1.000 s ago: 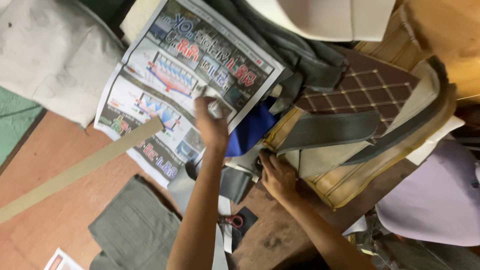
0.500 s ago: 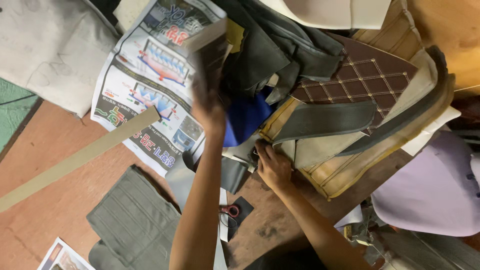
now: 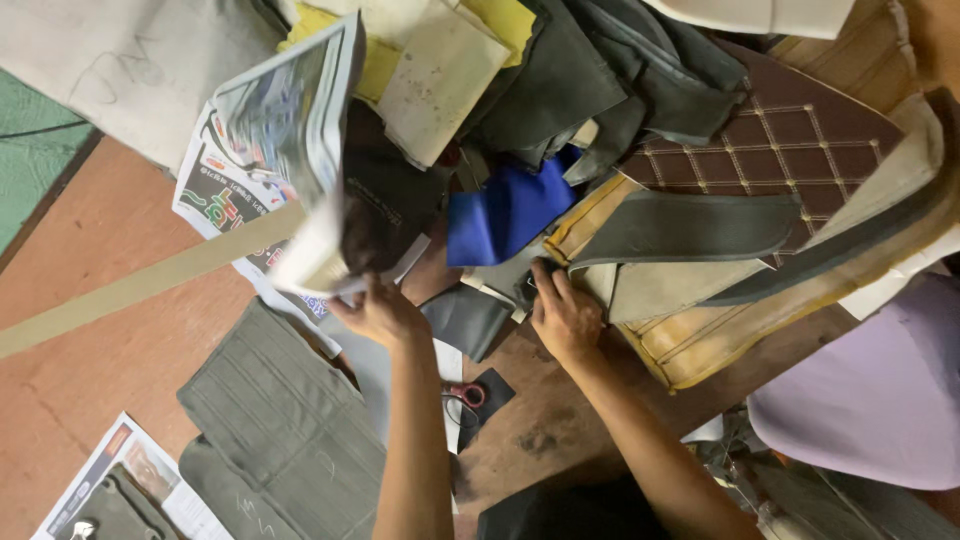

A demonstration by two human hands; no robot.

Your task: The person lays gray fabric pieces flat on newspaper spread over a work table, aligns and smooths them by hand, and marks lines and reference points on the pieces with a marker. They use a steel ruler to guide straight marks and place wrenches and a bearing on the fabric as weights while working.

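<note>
My left hand (image 3: 378, 312) grips the lower edge of a printed newspaper (image 3: 290, 130) and holds it folded up and over to the left, off the pile. Under it show yellow and cream sheets (image 3: 440, 70) and dark leather pieces (image 3: 560, 70). My right hand (image 3: 562, 315) rests on the pile's near edge, fingers pressed on a small dark piece beside a grey leather strip (image 3: 690, 225) and a tan padded panel (image 3: 690, 330). A blue scrap (image 3: 505, 215) lies between the two hands.
A long tan strip (image 3: 150, 285) crosses the reddish floor at left. Grey ribbed panels (image 3: 285, 420) lie beside my left forearm, red-handled scissors (image 3: 462, 395) just right of it. A brown quilted panel (image 3: 790, 140) sits at upper right, a lilac seat (image 3: 880, 390) at right.
My left hand has lifted the newspaper off the pile and swung it up and leftward, uncovering yellow, cream and dark pieces. My right hand stayed on the pile's edge.
</note>
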